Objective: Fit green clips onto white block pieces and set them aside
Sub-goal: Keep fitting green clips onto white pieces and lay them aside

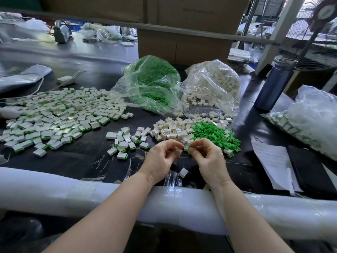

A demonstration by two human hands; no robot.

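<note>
My left hand (163,157) and my right hand (207,156) meet at the table's front middle. The right fingers pinch a green clip (189,148) against a white block (186,148); the left fingers curl round a white piece that is mostly hidden. Just behind lie a heap of loose white blocks (173,131) and a heap of green clips (217,136). A small group of fitted pieces (125,141) lies to the left, and a wide spread of fitted pieces (54,115) covers the far left. One white block (183,172) lies near my wrists.
A clear bag of green clips (153,83) and a clear bag of white blocks (215,83) stand behind the heaps. A blue bottle (275,84), a bag of pieces (310,121) and papers (273,165) sit at right. A padded white roll (73,189) lines the front edge.
</note>
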